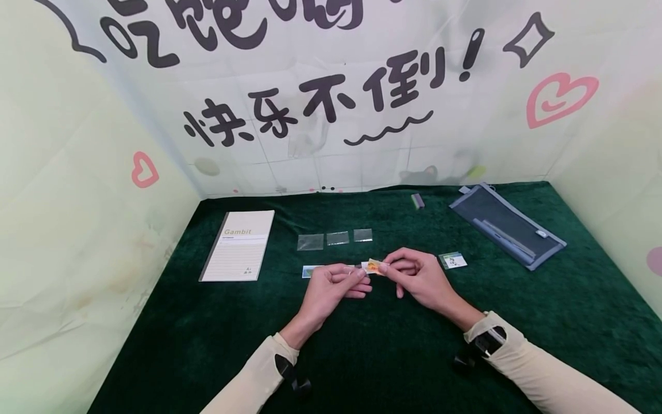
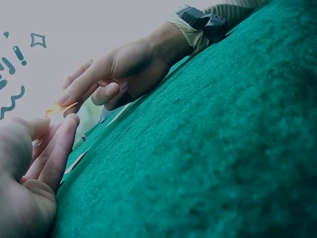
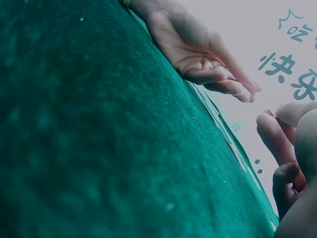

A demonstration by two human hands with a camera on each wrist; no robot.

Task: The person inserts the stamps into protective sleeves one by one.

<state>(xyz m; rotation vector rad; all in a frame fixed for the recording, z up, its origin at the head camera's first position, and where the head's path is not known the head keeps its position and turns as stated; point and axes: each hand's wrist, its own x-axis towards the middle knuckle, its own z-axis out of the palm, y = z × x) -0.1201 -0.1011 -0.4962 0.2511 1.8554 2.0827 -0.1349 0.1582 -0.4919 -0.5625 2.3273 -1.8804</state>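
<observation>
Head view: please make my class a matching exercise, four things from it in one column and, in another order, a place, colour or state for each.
1. notebook
2. mesh pouch
3. clear bags
4. orange-patterned card

A. lying in a row of three
B. pinched in the right hand
C. lying farthest left
D. blue-grey

Pairs: 1-C, 2-D, 3-A, 4-B
</observation>
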